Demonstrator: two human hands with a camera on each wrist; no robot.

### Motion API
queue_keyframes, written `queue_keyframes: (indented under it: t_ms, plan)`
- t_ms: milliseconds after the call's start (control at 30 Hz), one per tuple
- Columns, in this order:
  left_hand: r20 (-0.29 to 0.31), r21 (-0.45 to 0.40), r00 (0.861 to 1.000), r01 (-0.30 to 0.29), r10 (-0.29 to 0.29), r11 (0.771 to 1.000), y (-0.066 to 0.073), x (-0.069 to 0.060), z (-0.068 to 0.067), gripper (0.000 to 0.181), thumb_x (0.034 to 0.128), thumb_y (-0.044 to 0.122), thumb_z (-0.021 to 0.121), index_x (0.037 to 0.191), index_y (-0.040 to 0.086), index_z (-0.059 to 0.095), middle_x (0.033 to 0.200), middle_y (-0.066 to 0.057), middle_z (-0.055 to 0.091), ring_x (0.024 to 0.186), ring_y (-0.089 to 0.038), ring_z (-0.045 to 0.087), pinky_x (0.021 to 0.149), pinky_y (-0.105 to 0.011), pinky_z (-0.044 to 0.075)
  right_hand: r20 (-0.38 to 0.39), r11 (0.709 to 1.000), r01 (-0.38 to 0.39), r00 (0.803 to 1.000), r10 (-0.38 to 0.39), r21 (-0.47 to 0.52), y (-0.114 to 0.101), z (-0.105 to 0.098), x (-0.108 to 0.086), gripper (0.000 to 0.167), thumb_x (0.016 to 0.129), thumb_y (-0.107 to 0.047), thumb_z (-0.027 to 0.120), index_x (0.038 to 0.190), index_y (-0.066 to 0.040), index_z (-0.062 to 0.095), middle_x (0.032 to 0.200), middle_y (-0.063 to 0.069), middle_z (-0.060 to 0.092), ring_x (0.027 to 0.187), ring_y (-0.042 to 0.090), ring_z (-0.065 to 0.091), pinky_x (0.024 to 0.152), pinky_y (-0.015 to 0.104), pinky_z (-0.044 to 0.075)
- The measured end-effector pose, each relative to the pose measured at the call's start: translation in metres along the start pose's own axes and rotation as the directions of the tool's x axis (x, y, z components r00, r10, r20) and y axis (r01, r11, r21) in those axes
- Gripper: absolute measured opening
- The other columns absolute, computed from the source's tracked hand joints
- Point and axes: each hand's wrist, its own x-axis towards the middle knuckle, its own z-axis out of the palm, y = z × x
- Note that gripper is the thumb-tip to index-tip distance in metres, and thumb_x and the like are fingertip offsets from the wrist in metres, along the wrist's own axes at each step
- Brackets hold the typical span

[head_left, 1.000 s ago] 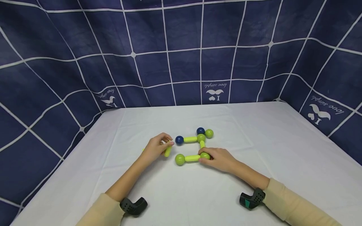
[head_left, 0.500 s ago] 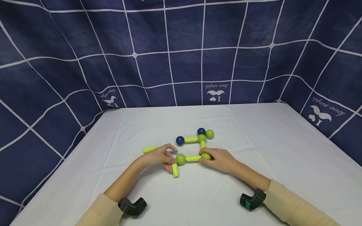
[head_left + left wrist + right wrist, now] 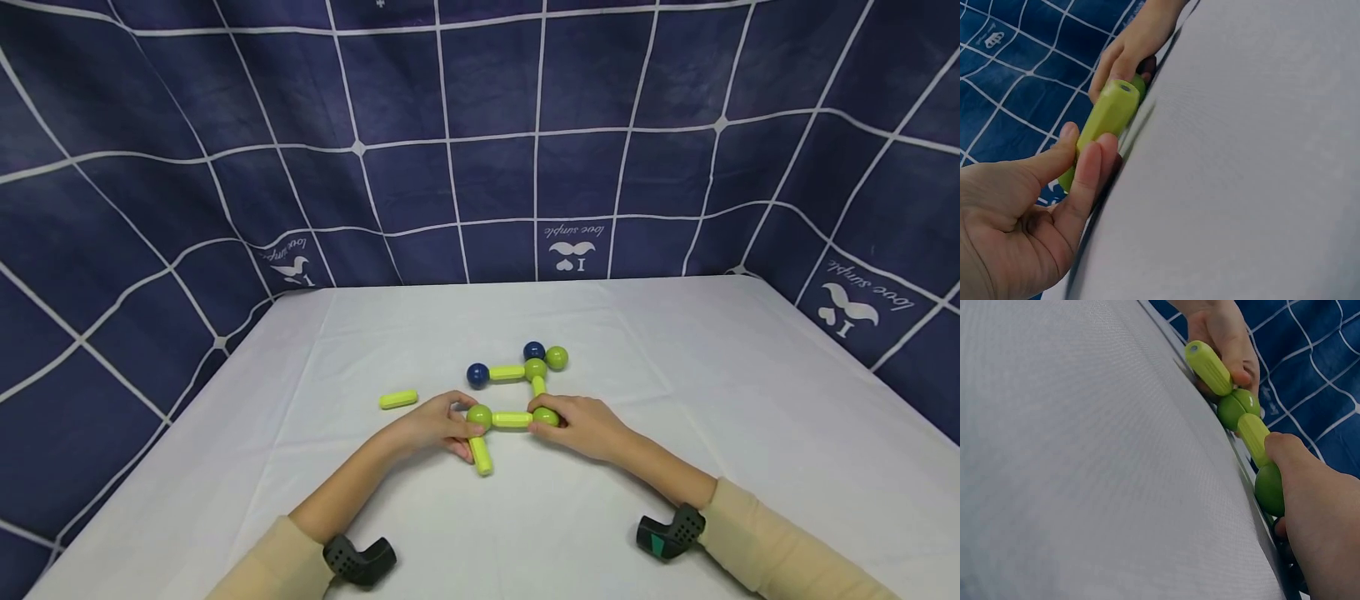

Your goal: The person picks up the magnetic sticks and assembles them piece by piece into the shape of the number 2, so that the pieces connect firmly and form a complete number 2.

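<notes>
Head view: the left hand (image 3: 438,425) pinches a lime stick (image 3: 483,457) against a green ball (image 3: 478,415) on the counter (image 3: 480,533), the right hand (image 3: 588,425) gripping a second ball (image 3: 547,414) (a spare stick (image 3: 398,399) lies apart). Joining appears in hand; the next move likely calls for steady pressure.

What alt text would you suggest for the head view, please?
A person's left hand holds a lime stick against a green ball while the right hand grips another ball of the same linked structure. Two navy balls sit farther back; a loose stick lies to the left.
</notes>
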Motion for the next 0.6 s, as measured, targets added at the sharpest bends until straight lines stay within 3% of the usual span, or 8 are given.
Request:
queue_keyframes:
  t_ms: [300,400,600]
  plan:
    - [-0.037,0.013,0.999,0.001,0.000,1.000,-0.0039,0.0040,-0.0001,0.055,0.0865,0.018,0.061,0.129,-0.005,0.035,0.066,-0.001,0.062,0.053,-0.008,0.061,0.053,-0.019,0.050,-0.013,1.000,-0.004,1.000,0.004,-0.005,0.0011,0.0009,0.0008,0.027,0.086,-0.050,0.053,0.104,-0.030,0.058,0.078,-0.015,0.055,0.066,0.003,0.044,0.060,0.021,0.035]
    - [-0.022,0.017,1.000,-0.010,0.010,1.000,-0.0052,0.0045,-0.0006,0.055,0.0865,0.020,0.061,0.128,-0.005,0.036,0.062,-0.001,0.062,0.050,-0.009,0.060,0.051,-0.019,0.049,-0.010,1.000,-0.001,1.000,0.001,-0.002,0.0012,0.0010,0.0006,0.028,0.086,-0.051,0.052,0.104,-0.030,0.058,0.077,-0.015,0.055,0.066,0.003,0.044,0.060,0.021,0.034]
    - [0.014,0.124,0.998,-0.063,0.062,0.990,-0.0069,0.0041,-0.0008,0.054,0.0838,0.029,0.064,0.122,-0.001,0.042,0.055,0.001,0.056,0.040,-0.007,0.050,0.041,-0.019,0.042,0.013,1.000,-0.009,1.000,0.008,0.020,0.0004,-0.0015,0.0002,0.029,0.089,-0.050,0.048,0.110,-0.030,0.056,0.079,-0.013,0.056,0.068,0.004,0.045,0.062,0.023,0.036]
